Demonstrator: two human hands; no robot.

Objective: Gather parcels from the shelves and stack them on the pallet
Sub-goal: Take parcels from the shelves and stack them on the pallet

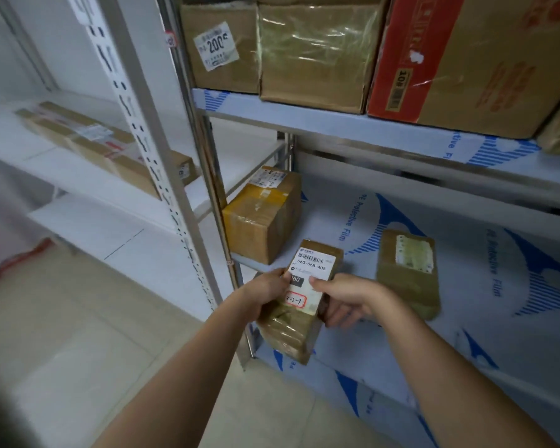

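Center-bottom of frame, my left hand (265, 294) and right hand (346, 300) both grip the taped parcel (299, 305), long axis pointing away toward the shelf (466, 318). Label reads "060-068-A05", "060".

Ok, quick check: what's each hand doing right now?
Left hand: grips the left edge of the labelled parcel.
Right hand: holds the same parcel's right edge, thumb on its label.

Pale tiled floor (78, 318), white wall (20, 43), grey metal shelving (385, 137)
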